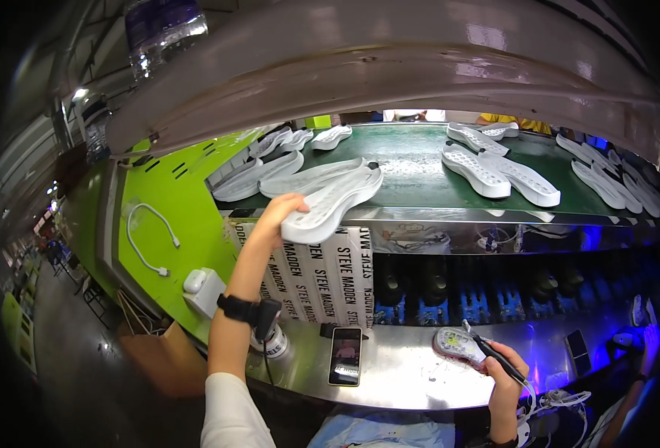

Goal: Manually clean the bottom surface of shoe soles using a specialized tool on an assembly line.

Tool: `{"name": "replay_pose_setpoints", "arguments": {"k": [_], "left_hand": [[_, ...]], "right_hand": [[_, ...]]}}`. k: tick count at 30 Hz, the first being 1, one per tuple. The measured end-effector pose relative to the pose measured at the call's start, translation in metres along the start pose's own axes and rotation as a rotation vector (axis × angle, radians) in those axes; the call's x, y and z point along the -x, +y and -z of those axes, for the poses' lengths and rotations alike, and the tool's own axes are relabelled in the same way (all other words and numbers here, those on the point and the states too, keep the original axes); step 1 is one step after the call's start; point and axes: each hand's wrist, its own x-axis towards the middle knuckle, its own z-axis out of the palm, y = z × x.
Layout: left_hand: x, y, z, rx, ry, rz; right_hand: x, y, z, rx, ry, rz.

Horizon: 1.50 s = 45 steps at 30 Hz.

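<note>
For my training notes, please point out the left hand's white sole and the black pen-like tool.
White sole [332, 196], head view: middle of its upper face.
Black pen-like tool [500, 360], head view: middle of its barrel.

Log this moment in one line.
left hand: holding white sole | right hand: holding black pen-shaped tool near another sole | phone: on ledge

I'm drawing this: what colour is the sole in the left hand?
The sole is mostly white, seen best in the head view.

Right of the phone [346, 357], the counter [397, 367] offers room up to a sole [453, 343]; left of it, a container [278, 346] blocks the way.
</note>
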Motion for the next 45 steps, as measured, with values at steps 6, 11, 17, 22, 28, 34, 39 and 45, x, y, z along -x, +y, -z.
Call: {"name": "replay_pose_setpoints", "arguments": {"k": [6, 11, 17, 22, 28, 34, 39, 45], "left_hand": [[0.048, -0.033, -0.071, 0.193, 0.046, -0.192], [0.121, -0.142, -0.097, 1.063, -0.537, 0.21], [0.214, -0.265, -0.164, 1.24, -0.553, 0.594], [0.225, -0.29, -0.183, 0.929, -0.35, 0.686], [0.211, -0.311, -0.172, 1.507, -0.288, 0.785], [0.2, -0.306, -0.163, 1.654, -0.525, 0.713], [0.19, -0.29, -0.162, 1.777, -0.715, 0.629], [0.166, -0.281, -0.143, 1.429, -0.584, 0.688]], "right_hand": [[0.012, -0.003, -0.002, -0.026, -0.016, 0.028], [0.02, -0.004, 0.003, -0.115, -0.052, 0.011], [0.008, 0.024, -0.038, 0.28, -0.484, 0.007], [0.011, 0.063, -0.046, 0.602, -0.434, 0.647], [0.002, 0.049, -0.052, 0.647, -0.315, 0.464], [0.037, 0.058, -0.07, 0.489, -0.629, 0.451], [0.039, 0.053, -0.078, 0.552, -0.818, 0.443], [0.019, 0.056, -0.065, 0.424, -0.793, 0.186]]}}
